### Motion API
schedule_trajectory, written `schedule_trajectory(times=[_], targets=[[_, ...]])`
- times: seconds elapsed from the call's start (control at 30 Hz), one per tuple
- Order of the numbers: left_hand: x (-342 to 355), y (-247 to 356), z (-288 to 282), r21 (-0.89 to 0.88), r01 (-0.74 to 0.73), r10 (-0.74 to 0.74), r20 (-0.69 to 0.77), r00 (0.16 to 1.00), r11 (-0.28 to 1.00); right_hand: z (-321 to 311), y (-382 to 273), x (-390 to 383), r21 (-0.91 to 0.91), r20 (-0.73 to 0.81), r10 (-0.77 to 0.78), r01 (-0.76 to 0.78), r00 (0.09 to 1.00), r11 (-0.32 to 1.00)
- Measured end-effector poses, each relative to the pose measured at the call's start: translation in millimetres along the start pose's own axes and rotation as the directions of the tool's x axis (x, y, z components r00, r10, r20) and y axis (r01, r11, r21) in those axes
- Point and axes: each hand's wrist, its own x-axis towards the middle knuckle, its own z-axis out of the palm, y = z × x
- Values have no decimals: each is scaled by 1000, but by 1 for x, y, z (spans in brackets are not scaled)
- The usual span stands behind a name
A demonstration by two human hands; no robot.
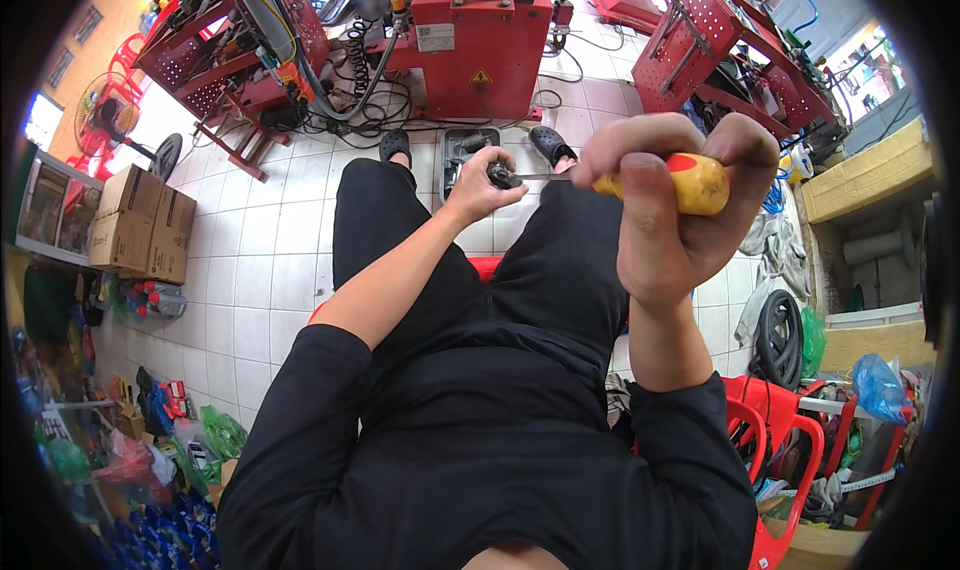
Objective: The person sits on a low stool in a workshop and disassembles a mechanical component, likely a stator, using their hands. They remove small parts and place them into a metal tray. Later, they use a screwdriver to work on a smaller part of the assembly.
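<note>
My right hand is raised close to the camera, its fingers wrapped round the yellow and red handle of a screwdriver. The thin metal shaft runs left across my lap. It ends at a small dark metal part, pinched in my left hand above the gap between my knees. Whether the tip sits inside the part or only touches it is too small to tell. Beyond my left hand, a grey tray lies on the tiled floor between my feet, with dark parts in it.
A red machine stands ahead, with cables on the floor round it. Red perforated stands flank it. Cardboard boxes are stacked at left, beyond a fan. At right are a black tyre and red plastic chairs.
</note>
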Motion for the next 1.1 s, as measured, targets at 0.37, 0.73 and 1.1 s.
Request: schedule_trajectory(times=[0.37,0.73,1.1], targets=[[-1,0,2,41,50,-50,-16,999,998,9,-6,3,-58,-9,103,-103,995,993],[-5,0,-4,-3,116,-116,-14,993,993,2,-9,3,62,50,244,-247,968,967],[-3,22,-2,132,63,-62,-15,998,989,2,-1,-2,41,83,38,-42,996,998]])
